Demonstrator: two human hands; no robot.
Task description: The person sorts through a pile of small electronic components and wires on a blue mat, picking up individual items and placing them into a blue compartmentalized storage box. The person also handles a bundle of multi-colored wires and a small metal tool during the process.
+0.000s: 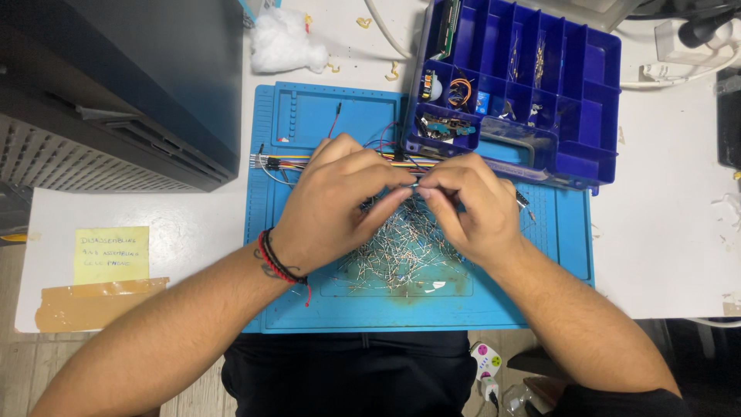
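My left hand [340, 197] and my right hand [471, 202] meet fingertip to fingertip over a blue work mat [309, 123]. Together they pinch one small thin-legged electronic part [414, 186]. Right under both hands lies a pile of several similar small wire-legged components [401, 259]. A bundle of coloured jumper wires [285, 163] lies on the mat just behind my left hand. Red and black cords wrap my left wrist.
A blue compartment box [556, 85] with small parts stands open at the back right, overlapping the mat. A dark machine housing [116, 93] fills the left. A yellow note [112, 253] and brown tape [93, 303] sit at the table's front left. White stuffing [285, 42] lies at the back.
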